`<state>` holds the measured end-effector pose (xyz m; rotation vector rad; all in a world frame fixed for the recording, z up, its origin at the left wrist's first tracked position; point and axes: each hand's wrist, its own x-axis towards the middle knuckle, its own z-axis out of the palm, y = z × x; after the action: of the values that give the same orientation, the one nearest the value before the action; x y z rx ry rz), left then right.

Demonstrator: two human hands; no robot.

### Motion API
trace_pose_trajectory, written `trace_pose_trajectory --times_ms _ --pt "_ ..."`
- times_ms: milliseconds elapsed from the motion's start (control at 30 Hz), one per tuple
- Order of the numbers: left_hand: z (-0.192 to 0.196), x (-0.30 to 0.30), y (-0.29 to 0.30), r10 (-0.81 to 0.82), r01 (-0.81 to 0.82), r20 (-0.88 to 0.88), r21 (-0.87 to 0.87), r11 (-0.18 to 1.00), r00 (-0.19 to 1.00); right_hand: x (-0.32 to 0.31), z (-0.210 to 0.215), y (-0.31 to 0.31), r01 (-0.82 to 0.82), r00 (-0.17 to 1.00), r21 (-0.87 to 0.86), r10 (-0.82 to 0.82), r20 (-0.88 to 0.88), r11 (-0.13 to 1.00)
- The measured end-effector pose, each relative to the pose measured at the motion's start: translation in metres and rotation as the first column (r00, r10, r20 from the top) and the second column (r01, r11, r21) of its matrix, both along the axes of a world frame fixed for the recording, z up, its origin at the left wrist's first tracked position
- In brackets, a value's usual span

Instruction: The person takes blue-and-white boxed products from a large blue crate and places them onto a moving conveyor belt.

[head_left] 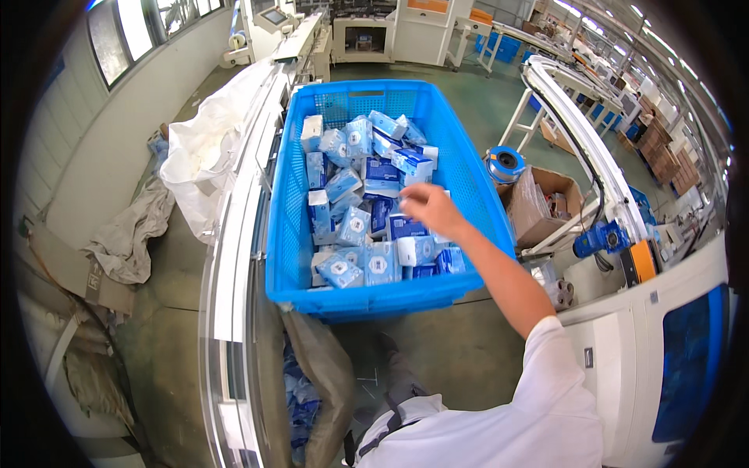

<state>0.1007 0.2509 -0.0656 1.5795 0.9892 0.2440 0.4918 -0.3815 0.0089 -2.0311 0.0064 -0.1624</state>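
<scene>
"What did the person wear on top?"

"A white shirt [499,433], loose and softly creased, with a short sleeve [555,363] that ended near the elbow."

"And below that sleeve?"

"The right forearm [499,269] and right hand [434,210] were bare."

"Anything around the waist?"

"A narrow dark strap [392,407] lay against the white cloth. Beyond it showed greyish trousers [402,378], too blurred for detail."

Window [109,43]: bright, dark-framed
Sack [191,168]: white, open-topped
Cloth [140,226]: grey, crumpled on the floor [172,312]
Cardboard box [538,232]: open — clear plastic [532,199] inside
Motor [598,240]: blue — just beside an orange panel [645,261]
Cabinet [612,335]: white, dark blue pane [690,366]
</scene>
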Motion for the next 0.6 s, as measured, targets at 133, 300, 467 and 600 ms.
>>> trace_pose_trajectory --times_ms 133,300,467,600 --pt "0.022 0.077 -0.125 -0.093 0.093 -0.003 0.082 0.992 0.996 0.114 -0.147 -0.125 0.023 0.974 -0.601 -0.154 -0.169 0.799" --pt "0.011 0.099 -0.213 -0.24 0.25 -0.11 0.083 0.965 0.964 0.169 -0.295 -0.136 -0.359 0.85 -0.637 -0.042 -0.525 0.682" --pt "0.026 0.135 -0.256 -0.096 0.141 -0.313 0.124 0.982 0.945 0.211 -0.318 -0.141 -0.668 0.603 -0.5 0.008 -0.797 0.551" --pt "0.036 0.184 -0.271 -0.159 0.214 -0.305 0.156 0.964 0.939 0.215 -0.306 -0.149 -0.795 0.475 -0.403 0.051 -0.879 0.453"
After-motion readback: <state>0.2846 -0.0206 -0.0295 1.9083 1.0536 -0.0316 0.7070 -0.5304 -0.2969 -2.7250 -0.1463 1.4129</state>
